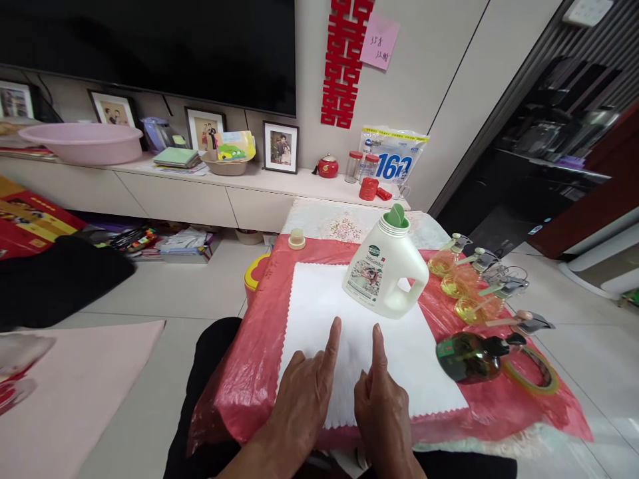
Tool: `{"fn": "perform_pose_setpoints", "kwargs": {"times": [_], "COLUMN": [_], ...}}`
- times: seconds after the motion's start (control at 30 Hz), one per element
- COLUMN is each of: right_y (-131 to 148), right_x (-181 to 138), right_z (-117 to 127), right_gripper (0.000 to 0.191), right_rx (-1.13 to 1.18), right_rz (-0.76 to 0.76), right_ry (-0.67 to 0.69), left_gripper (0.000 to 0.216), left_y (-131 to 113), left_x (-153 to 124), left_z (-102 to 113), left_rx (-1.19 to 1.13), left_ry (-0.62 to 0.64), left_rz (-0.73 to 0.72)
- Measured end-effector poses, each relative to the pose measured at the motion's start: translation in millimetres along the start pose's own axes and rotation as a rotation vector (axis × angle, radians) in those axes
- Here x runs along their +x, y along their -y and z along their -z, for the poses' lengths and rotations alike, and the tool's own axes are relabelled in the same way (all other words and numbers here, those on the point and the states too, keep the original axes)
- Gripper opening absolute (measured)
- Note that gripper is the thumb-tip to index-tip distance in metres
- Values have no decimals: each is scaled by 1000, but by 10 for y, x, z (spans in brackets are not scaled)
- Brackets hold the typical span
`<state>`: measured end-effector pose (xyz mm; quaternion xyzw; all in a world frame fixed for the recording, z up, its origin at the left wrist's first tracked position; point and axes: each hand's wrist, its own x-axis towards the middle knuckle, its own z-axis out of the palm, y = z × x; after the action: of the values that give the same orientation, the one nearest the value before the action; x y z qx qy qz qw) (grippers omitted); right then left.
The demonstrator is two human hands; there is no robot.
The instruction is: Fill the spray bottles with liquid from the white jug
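Observation:
My left hand [307, 386] and my right hand [382, 399] are over the near half of a white cloth [314, 293] with a zigzag edge. On each, the index finger is stretched out and the other fingers are curled, with nothing held. Just beyond my fingertips a white detergent jug [387, 266] stands upright on the cloth, uncapped, with a green pouring spout [397, 216] in its neck. Its pale cap [296, 239] rests at the far left of the table. The cloth lies on a red plastic sheet [249, 359].
Glass pump bottles with yellow liquid [454, 285] line the table's right side. A dark green pump bottle [469, 358] and a tape roll [532, 369] lie nearer. Behind is a long cabinet [184, 196] bearing a pink basin [82, 143] and picture frames.

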<state>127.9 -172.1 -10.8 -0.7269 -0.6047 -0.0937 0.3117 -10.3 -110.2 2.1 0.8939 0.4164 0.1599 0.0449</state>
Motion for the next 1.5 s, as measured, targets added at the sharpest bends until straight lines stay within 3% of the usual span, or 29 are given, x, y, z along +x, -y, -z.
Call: {"fn": "perform_pose_setpoints", "kwargs": {"times": [0.33, 0.6, 0.8, 0.97, 1.07, 1.23, 1.5], "right_y": [38, -24, -411, -1050, -1372, -1638, -1822], "right_x": [49, -92, -145, -188, -223, -168, -63], "right_z": [31, 56, 288, 606, 664, 528, 200], "right_gripper": [73, 60, 37, 58, 78, 120, 135], "right_rx": [44, 168, 294, 223, 202, 257, 254], "right_rz": [10, -127, -315, -603, -748, -789, -832], "right_ry": [32, 112, -91, -388, -514, -463, -497], "left_gripper": [99, 98, 99, 101, 101, 97, 92], "left_y": [14, 77, 173, 150, 119, 107, 153], "left_x": [24, 22, 22, 65, 96, 118, 86], "left_z": [21, 25, -85, -117, -100, -106, -181], "left_rx": [-112, -129, -115, -162, -179, -196, -178], "left_ry": [14, -36, -74, -88, -90, -63, 68], "left_rz": [-31, -76, -58, -110, -130, -142, -62]}}
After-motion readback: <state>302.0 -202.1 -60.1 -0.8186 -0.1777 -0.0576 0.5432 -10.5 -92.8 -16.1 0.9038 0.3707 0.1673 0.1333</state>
